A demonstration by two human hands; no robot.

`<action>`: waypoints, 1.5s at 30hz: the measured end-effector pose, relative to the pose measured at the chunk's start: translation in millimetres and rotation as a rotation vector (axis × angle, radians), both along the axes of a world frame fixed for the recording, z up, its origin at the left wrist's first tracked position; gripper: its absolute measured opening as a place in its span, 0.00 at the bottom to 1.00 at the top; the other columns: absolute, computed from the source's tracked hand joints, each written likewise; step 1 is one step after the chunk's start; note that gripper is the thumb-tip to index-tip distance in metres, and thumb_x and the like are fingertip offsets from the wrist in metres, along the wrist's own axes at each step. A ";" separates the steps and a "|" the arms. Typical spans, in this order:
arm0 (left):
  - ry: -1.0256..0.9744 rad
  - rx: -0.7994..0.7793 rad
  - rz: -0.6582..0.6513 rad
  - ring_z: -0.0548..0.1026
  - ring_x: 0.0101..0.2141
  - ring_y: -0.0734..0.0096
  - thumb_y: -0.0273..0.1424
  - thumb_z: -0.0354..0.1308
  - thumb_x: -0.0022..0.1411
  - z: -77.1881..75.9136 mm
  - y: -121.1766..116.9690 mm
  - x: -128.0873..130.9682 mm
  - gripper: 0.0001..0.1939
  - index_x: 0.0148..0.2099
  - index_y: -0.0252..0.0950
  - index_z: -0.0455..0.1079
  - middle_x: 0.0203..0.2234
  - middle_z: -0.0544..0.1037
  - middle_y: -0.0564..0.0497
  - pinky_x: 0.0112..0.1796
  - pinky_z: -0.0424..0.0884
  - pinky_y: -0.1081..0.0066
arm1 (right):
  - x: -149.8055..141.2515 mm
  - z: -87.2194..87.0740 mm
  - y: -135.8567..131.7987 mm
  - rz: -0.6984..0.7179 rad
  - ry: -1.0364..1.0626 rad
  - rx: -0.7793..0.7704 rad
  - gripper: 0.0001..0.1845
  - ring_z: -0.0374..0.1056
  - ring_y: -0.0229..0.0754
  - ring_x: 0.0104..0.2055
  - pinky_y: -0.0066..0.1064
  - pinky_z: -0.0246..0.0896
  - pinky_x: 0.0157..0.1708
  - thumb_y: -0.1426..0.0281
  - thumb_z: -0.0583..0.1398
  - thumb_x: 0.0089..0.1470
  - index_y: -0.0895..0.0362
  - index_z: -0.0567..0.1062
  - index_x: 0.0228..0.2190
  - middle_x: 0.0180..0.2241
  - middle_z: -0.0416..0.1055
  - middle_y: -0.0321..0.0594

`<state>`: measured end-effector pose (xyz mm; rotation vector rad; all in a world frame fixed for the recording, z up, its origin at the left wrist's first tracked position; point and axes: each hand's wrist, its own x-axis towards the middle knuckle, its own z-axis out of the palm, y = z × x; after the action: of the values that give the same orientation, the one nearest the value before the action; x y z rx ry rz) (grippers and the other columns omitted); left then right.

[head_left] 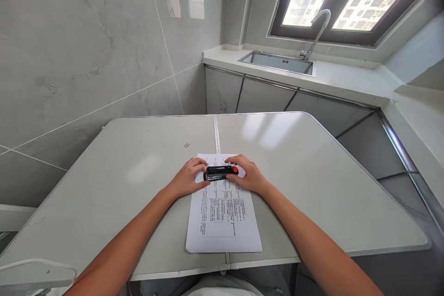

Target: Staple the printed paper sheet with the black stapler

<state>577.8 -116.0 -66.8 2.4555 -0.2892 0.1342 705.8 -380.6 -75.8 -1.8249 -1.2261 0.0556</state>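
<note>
A black stapler (217,173) with an orange-red piece at its right end lies crosswise over the upper part of printed paper sheets (225,240). My left hand (189,179) has its fingers and thumb curled round the stapler's left end. At the other end, my right hand (250,176) grips the stapler between fingers and thumb, close to the orange-red piece. The print on the sheets runs sideways from where I sit. Whether paper sits inside the stapler's jaw cannot be made out.
The sheets rest on a pale folding table (294,185) with a seam down its middle. Two small staple-like bits (186,145) lie beyond the sheets. A tiled wall stands at left; a counter (350,78) with a sink (277,61) and faucet (321,30) runs behind.
</note>
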 end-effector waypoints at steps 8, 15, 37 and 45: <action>-0.002 0.032 0.023 0.74 0.59 0.51 0.41 0.67 0.61 -11.4 0.1 0.9 0.15 0.48 0.43 0.76 0.55 0.80 0.47 0.62 0.62 0.49 | 15.0 -0.5 -13.8 0.041 0.100 0.004 0.20 0.76 0.46 0.41 0.41 0.73 0.47 0.61 0.71 0.55 0.49 0.78 0.48 0.43 0.79 0.39; -0.017 -0.142 0.057 0.75 0.58 0.50 0.41 0.72 0.56 -17.5 1.0 4.1 0.13 0.39 0.41 0.76 0.51 0.83 0.47 0.59 0.66 0.51 | 12.9 -5.3 -11.7 -0.047 0.151 0.108 0.10 0.80 0.49 0.41 0.42 0.76 0.47 0.60 0.73 0.53 0.51 0.82 0.33 0.41 0.83 0.40; 0.059 -0.328 0.091 0.63 0.67 0.43 0.45 0.82 0.35 0.0 7.6 -2.8 0.55 0.66 0.44 0.70 0.67 0.67 0.40 0.66 0.60 0.46 | -19.0 4.6 6.0 0.073 -0.348 0.157 0.21 0.77 0.46 0.47 0.38 0.76 0.45 0.76 0.63 0.63 0.50 0.74 0.56 0.45 0.81 0.42; 0.367 -1.305 0.042 0.74 0.60 0.47 0.43 0.65 0.67 12.5 -6.0 -6.8 0.29 0.65 0.36 0.70 0.63 0.72 0.35 0.64 0.66 0.50 | -28.1 9.9 4.1 -0.092 -0.841 0.215 0.24 0.78 0.44 0.48 0.38 0.75 0.50 0.81 0.65 0.60 0.48 0.77 0.54 0.49 0.81 0.37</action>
<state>571.0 -121.9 -54.3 1.1500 0.0390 -0.0976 677.7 -376.5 -65.9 -1.7475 -1.6144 -0.9426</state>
